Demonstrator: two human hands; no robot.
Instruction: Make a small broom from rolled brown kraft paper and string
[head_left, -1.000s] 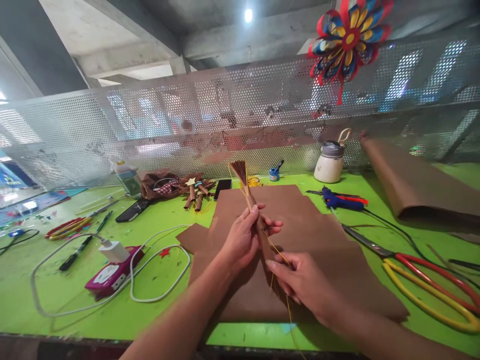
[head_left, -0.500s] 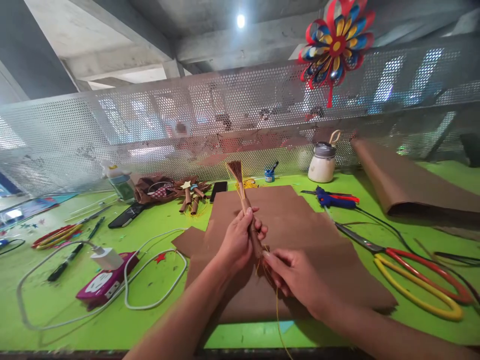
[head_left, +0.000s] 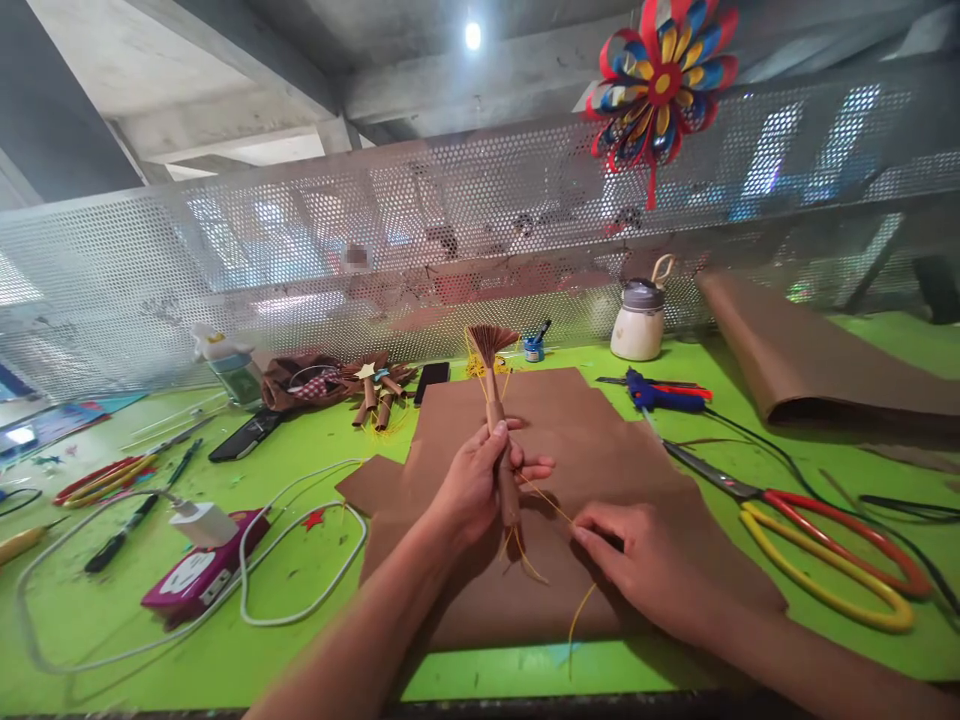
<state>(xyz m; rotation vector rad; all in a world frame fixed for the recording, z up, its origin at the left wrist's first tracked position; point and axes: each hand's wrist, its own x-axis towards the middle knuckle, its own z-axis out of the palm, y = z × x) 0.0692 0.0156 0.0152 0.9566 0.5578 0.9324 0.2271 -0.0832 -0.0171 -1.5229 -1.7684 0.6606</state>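
Note:
My left hand (head_left: 474,487) is closed round a rolled brown paper stick (head_left: 501,440) held upright, its top end fanned out into a pleated tuft. A thin yellow string (head_left: 546,503) runs from the stick down to my right hand (head_left: 646,560), which pinches it low over the brown paper sheets (head_left: 600,470). Loose string ends dangle below the stick and off the paper's near edge.
Large red and yellow scissors (head_left: 817,545) lie right, a blue glue gun (head_left: 660,392) behind them. A white pot (head_left: 639,322), a rolled brown sheet (head_left: 810,360), finished paper sticks (head_left: 375,392), phones, a pink power strip (head_left: 196,570) with white cable sit on the green table (head_left: 112,630). A perforated screen backs it.
My right hand has moved right and down, away from the stick, pulling the yellow string taut. The stick has turned more upright in my left hand.

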